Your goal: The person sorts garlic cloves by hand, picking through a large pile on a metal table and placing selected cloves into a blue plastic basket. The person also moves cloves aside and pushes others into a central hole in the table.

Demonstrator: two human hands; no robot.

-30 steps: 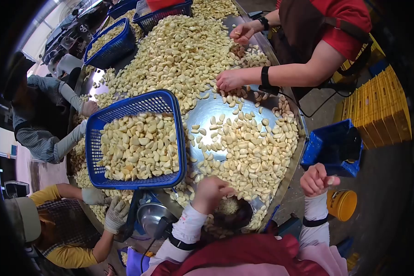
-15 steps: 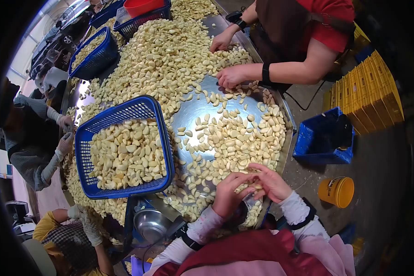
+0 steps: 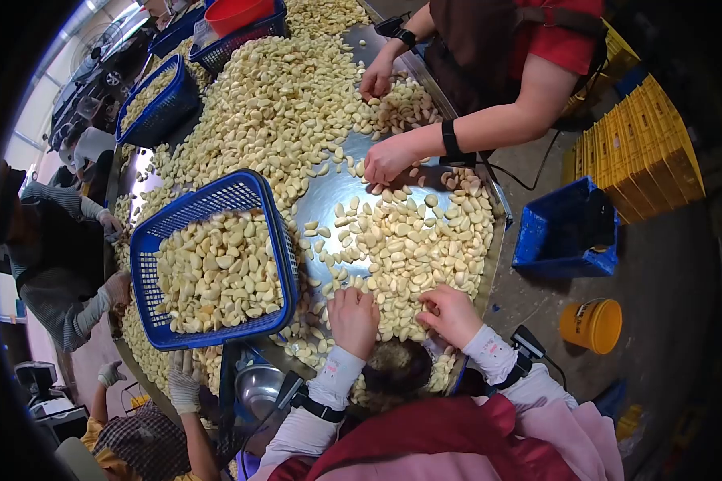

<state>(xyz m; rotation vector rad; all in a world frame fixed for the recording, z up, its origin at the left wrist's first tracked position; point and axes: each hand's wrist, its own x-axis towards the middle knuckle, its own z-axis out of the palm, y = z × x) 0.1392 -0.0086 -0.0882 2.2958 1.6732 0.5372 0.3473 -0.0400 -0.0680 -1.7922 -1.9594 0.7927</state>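
Garlic cloves (image 3: 409, 248), peeled, lying loose in a big spread just right of the blue basket (image 3: 285, 248) on the metal surface (image 3: 337, 192), yeah? Where do the wearer's hands sit? (A)

Both are at the near edge of that spread, off the basket's near right corner. Left hand (image 3: 354, 319) is palm down on the cloves, fingers bent over them. Right hand (image 3: 455, 314) is further right of the basket, knuckles up, fingertips dug into the pile. Honestly can't tell if either one has a clove pinched or is just resting there, the fingers hide it. (B)

And the basket itself? (A)

Heaped with more cloves, and it sits on the surface with loose ones all round it. Beyond the basket a much bigger heap runs up the surface. Far right of the basket, a person in a red shirt has one hand (image 3: 386, 160) down on the cloves by the bare steel patch and the other hand (image 3: 375, 80) further up the heap. Just under the basket's near edge there's a steel bowl (image 3: 258, 389), and a gloved hand (image 3: 184, 385) below the basket's near left corner. Off the surface, well right of the basket, a blue crate (image 3: 565, 240) and a yellow bucket (image 3: 592, 325) stand on the floor. (B)
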